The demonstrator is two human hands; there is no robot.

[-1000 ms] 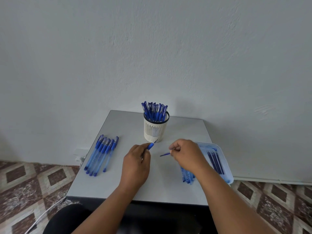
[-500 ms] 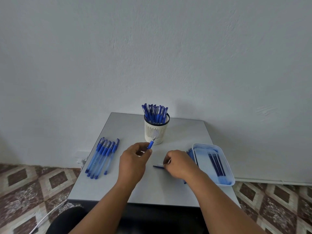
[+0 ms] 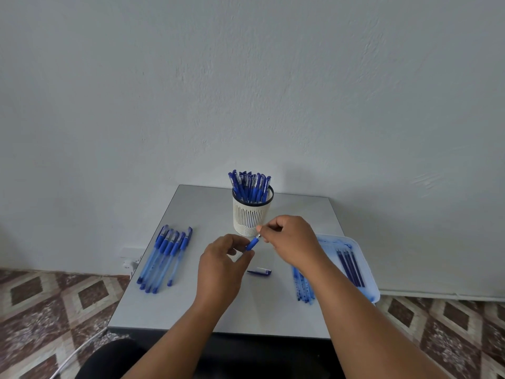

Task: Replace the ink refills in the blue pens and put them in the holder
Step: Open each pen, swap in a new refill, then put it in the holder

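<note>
My left hand [image 3: 221, 265] grips a blue pen [image 3: 252, 243] by its barrel, tip end pointing up and right. At that tip my right hand [image 3: 291, 240] pinches the pen's metal point. A pen cap [image 3: 259, 271] lies on the grey table [image 3: 191, 305] just below both hands. Behind them stands the white slotted holder [image 3: 250, 217], filled with several blue pens. Several capped blue pens [image 3: 165, 257] lie in a row on the left. Used refills [image 3: 302, 288] lie under my right forearm.
A white tray [image 3: 367, 272] at the table's right edge carries several dark blue refills [image 3: 351, 266]. A white wall rises right behind the table. Patterned tile floor shows on both sides, and a white cable runs along it at the lower left.
My right hand set the cap on the table, then rose to the pen's tip. My left hand stayed in place holding the pen.
</note>
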